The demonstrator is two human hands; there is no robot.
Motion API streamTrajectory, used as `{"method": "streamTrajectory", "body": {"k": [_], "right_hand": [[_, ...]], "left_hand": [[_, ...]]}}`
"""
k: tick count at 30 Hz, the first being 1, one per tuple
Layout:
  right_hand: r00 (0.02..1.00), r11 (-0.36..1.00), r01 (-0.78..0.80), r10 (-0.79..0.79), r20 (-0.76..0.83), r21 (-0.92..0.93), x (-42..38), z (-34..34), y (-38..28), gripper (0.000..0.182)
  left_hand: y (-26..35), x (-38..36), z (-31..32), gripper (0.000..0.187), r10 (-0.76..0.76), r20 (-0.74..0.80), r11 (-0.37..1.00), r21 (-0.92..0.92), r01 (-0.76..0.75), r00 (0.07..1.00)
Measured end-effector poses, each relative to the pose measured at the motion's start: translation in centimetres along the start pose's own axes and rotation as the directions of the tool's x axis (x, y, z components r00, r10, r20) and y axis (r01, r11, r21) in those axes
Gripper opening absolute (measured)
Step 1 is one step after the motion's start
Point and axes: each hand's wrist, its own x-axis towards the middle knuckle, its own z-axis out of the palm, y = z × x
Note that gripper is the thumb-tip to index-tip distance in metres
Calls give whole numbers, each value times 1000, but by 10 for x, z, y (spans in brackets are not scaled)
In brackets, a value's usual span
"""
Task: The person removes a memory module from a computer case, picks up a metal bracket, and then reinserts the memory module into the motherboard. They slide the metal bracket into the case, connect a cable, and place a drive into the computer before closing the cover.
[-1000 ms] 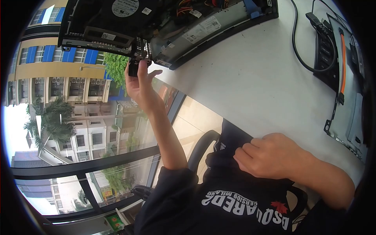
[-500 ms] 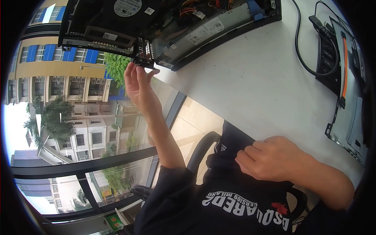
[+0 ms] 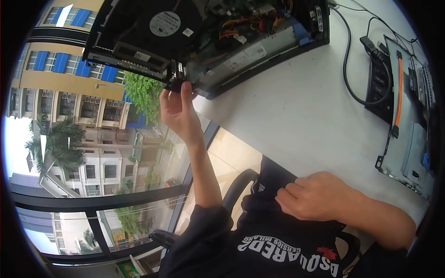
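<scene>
My left hand (image 3: 180,111) reaches up to the near corner of an open desktop computer case (image 3: 250,69). Thumb and fingers close around a small black part (image 3: 175,86) at that corner, below a slotted metal grille (image 3: 179,72). The hand hides much of this part. Inside the case show a round fan label (image 3: 165,23), orange and red cables (image 3: 229,33) and a metal box with a white label. My right hand (image 3: 311,196) is curled into a loose fist by the table's near edge, with nothing visible in it.
On the white table (image 3: 287,116), to the right, lie a black keyboard (image 3: 379,88), a black cable (image 3: 345,69) and a metal panel (image 3: 408,143) with an orange cable (image 3: 399,92) across it. Left of the table is a large window (image 3: 92,139). A chair armrest (image 3: 238,187) stands by my body.
My left thumb has come up against the face of the black part. The case and left hand sit lower and further right in view; the right hand stays curled.
</scene>
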Motion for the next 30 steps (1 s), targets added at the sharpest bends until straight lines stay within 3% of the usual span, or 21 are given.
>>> {"method": "streamTrajectory", "body": {"k": [5, 8, 21, 23, 24, 26, 27, 28, 29, 30], "right_hand": [[1000, 1000, -12, 12, 10, 21, 1, -2, -2, 20], [990, 998, -10, 1, -138, -61, 1, 8, -1, 27], [997, 1000, 11, -14, -82, -29, -4, 11, -2, 25], [997, 999, -20, 23, -72, 45, -4, 13, -2, 24], [998, 998, -18, 21, -54, 55, -4, 14, -4, 22], [1000, 998, -27, 28, -8, 62, 0, 11, -5, 22], [999, 998, -29, 28, 21, 61, 6, 6, 0, 22], [1000, 997, -31, 31, 6, 73, 15, 0, 7, 22], [1000, 996, -29, 30, -9, 84, 16, -2, 8, 22], [1000, 996, -22, 23, -11, 88, 1, 8, 0, 22]], "left_hand": [[0, 2, 7, 25, 9, -99, 999, 44, -5, 995], [0, 2, 7, 25, 11, -93, 999, 38, -8, 996], [1, -2, 6, 25, 34, -108, 998, 64, -27, 994], [-5, 0, 2, 25, 125, -63, 987, 106, -118, 990], [-9, -4, -5, 33, 107, -84, 964, 254, -82, 991], [18, -19, 10, 53, 269, -155, 779, 616, -119, 951], [15, -9, 6, 52, 484, -66, 666, 675, -318, 873], [25, -4, 11, 47, 520, -134, 695, 640, -327, 843], [40, -1, 11, 43, 670, -26, 543, 698, -467, 742], [58, -23, 18, 39, 690, -55, 614, 573, -542, 722]]}}
